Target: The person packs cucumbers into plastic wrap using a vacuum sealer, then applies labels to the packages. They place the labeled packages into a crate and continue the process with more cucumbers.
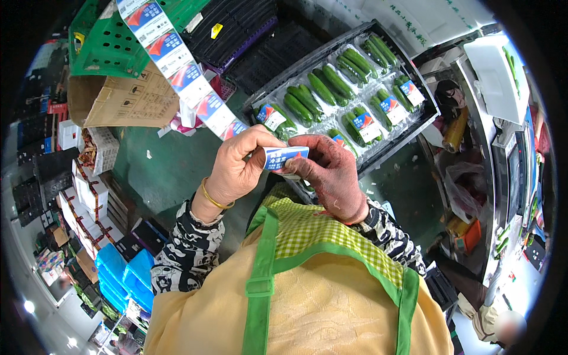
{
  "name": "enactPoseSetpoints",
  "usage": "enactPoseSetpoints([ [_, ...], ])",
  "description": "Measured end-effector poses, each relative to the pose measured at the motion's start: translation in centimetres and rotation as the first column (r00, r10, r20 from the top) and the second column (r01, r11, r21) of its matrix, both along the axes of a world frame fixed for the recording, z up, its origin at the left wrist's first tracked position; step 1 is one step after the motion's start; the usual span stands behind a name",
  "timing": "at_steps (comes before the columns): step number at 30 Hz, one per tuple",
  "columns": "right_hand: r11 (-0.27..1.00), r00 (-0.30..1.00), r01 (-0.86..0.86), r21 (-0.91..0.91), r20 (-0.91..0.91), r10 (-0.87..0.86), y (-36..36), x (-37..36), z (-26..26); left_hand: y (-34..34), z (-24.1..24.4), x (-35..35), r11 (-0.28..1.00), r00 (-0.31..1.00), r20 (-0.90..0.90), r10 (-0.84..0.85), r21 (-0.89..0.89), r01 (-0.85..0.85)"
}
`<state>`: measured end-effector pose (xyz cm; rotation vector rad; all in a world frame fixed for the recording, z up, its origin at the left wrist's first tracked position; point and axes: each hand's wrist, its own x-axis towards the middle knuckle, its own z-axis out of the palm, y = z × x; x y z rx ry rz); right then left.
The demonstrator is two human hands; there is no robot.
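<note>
My left hand [235,171], bare with a gold bangle at the wrist, pinches the end of a long strip of printed stickers [186,82]. The strip runs away to the upper left. My right hand [335,177], in a stained reddish glove, grips the blue, red and white sticker [276,156] at the strip's end from the other side. Just beyond my hands a black plastic crate [401,128] holds clear-wrapped packs of cucumbers [339,82]. Several packs bear a sticker [369,126] of the same look; others in the back row show none.
A green perforated crate [108,49] and an open cardboard box [133,104] stand at the upper left. Stacked black crates [235,31] are behind. On the right runs a metal-edged workbench [481,146] with a white foam box [499,80]. Another person [481,317] is at lower right.
</note>
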<state>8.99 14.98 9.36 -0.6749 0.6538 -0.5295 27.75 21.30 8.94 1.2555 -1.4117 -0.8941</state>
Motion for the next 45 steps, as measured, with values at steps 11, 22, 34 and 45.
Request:
enactPoseSetpoints([
  [11, 0.960, 0.994, 0.091, -0.266, -0.039, -0.105, 1.6, 1.3, -1.3, 1.0, -1.0, 1.2, 0.981, 0.965, -0.261, -0.012, 0.184, 0.062],
  [22, 0.798, 0.961, 0.155, -0.582, -0.100, -0.259, 0.9, 1.8, -5.3, 2.7, -3.9, 1.8, 0.890, 0.974, 0.217, 0.064, 0.429, -0.153],
  [34, 0.842, 0.892, -0.391, -0.372, -0.380, 0.246, -18.7, 4.8, -19.3, 8.4, -2.5, 6.1, 0.916, 0.587, 0.782, 0.212, 0.050, -0.397],
  [45, 0.053, 0.697, -0.717, -0.695, -0.715, 0.059, -17.2, 8.0, -24.4, 7.9, -0.5, 5.3, 0.905, 0.653, 0.628, 0.423, -0.250, -0.345],
])
